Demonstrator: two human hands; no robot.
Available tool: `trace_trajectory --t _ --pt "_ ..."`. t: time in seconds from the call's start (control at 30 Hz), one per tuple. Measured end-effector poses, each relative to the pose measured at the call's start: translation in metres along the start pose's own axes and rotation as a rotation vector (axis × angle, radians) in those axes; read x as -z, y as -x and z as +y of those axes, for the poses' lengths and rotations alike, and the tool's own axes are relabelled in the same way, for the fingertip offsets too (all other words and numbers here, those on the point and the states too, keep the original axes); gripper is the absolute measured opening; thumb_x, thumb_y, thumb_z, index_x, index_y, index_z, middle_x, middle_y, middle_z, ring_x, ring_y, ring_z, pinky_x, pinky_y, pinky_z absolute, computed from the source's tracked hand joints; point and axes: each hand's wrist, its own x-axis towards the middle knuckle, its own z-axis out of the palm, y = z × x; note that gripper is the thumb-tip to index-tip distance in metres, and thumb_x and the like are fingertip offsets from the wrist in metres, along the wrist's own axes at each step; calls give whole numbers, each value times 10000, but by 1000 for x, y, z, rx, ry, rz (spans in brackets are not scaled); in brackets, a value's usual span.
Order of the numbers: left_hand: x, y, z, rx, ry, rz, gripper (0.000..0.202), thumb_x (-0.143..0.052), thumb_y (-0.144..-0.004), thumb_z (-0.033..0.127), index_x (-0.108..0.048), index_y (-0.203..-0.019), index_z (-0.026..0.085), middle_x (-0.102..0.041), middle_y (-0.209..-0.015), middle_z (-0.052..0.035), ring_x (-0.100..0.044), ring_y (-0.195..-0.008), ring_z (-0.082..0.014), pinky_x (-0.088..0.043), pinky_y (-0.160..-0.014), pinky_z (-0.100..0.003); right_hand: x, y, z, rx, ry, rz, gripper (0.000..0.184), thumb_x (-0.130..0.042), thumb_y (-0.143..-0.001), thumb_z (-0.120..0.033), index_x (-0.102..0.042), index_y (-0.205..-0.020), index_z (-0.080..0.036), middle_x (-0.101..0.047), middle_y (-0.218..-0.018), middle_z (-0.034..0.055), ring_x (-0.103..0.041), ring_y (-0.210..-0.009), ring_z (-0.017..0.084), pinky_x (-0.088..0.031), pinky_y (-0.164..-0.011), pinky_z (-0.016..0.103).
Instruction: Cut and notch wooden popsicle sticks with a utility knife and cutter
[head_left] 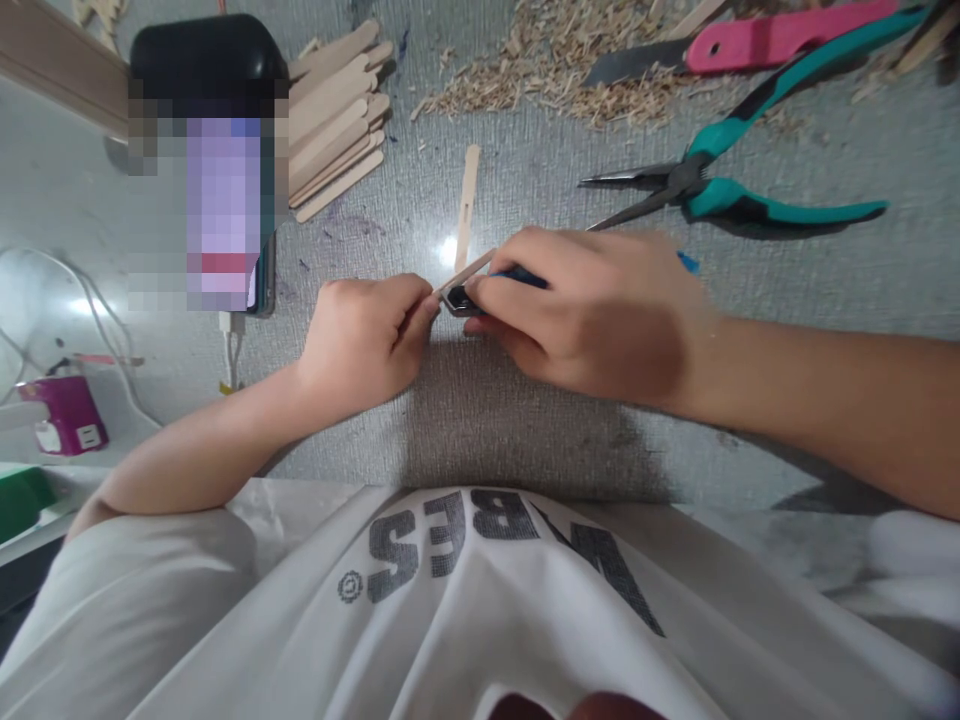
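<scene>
My left hand (375, 325) is closed in a pinch on the end of a thin wooden craft stick (469, 268), low over the table. My right hand (589, 310) wraps round a small blue-handled tool with a dark metal head (457, 298); its exact kind is hidden by my fingers. That metal head lies against the stick, close to my left fingertips. Just beyond my hands, another craft stick (468, 195) with a small slot in it lies on the table. Teal-handled long-nose pliers (686, 180) lie beyond my right hand, jaws apart.
A pile of craft sticks (337, 130) is at the back left, beside a black case (210, 62) and a partly blurred phone (225, 210) with a cable. Wood shavings (517, 65) and a pink-handled knife (750, 45) lie at the back. A purple plug block (71, 415) sits far left.
</scene>
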Motion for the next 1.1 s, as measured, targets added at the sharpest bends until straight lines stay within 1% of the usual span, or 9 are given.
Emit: trace_trajectory --t 0.1,0.23,0.4,0.5,0.7,0.8,0.9,1.0,1.1 --pt "-1 4 0 -22 -58 22 362 -534 -1117 353 -686 -810 237 -597 -599 -17 -556 -564 -186 -360 -626 -352 -2 2 -2 -7 -42 14 439 -438 -1202 -389 -831 -1219 -193 -812 -1210 119 -568 -806 181 -212 -659 362" --pt "-6 10 -3 -91 -171 88 327 -535 -1120 348 -750 -898 243 -642 -622 -34 -584 -569 -202 -339 -606 -361 -6 5 -5 -23 -67 42 359 -513 -1163 -347 -820 -1278 -202 -798 -1186 121 -560 -818 187 -222 -669 360" --pt "-14 16 -3 -272 -298 257 338 -512 -1105 193 -730 -846 208 -640 -602 -31 -546 -527 -174 -287 -562 -350 -15 9 -7 -32 -38 94 333 -541 -1151 -347 -815 -1294 -224 -780 -1139 116 -513 -792 190 -236 -670 362" --pt "-16 18 -1 -317 -319 307 288 -546 -1051 122 -709 -823 187 -627 -592 -23 -535 -517 -165 -268 -543 -347 -19 10 -7 -18 -4 109 328 -536 -1164 -362 -818 -1275 -235 -768 -1088 103 -490 -781 194 -232 -665 367" --pt "-20 18 1 -285 -310 292 287 -536 -1041 123 -671 -799 197 -613 -587 -14 -510 -505 -153 -258 -536 -338 -20 9 -5 57 84 158 349 -499 -1199 -371 -818 -1247 -237 -764 -1050 86 -493 -770 203 -219 -659 363" --pt "-20 19 1 -250 -320 260 299 -518 -1052 144 -675 -804 198 -621 -591 -23 -517 -511 -158 -272 -536 -334 -16 7 -5 42 47 92 404 -453 -1215 -408 -807 -1272 -220 -768 -1075 100 -510 -793 213 -219 -669 369" --pt "-19 19 2 -179 -294 190 295 -512 -1055 180 -683 -815 203 -637 -605 -40 -530 -528 -168 -297 -543 -336 -10 4 -4 27 1 13 420 -436 -1211 -396 -789 -1323 -199 -775 -1106 122 -532 -821 224 -223 -682 377" --pt "-19 18 2 -116 -251 150 284 -517 -1061 220 -672 -823 218 -639 -614 -43 -544 -541 -175 -315 -555 -338 -7 2 -3 13 -40 -15 403 -452 -1200 -381 -780 -1335 -191 -776 -1101 128 -542 -828 226 -221 -691 380" --pt "-20 19 2 -101 -231 151 292 -516 -1071 238 -661 -818 220 -640 -621 -48 -549 -545 -178 -308 -567 -343 -6 1 -4 -5 -82 -13 376 -483 -1187 -384 -784 -1310 -194 -779 -1087 125 -548 -830 227 -224 -697 379"
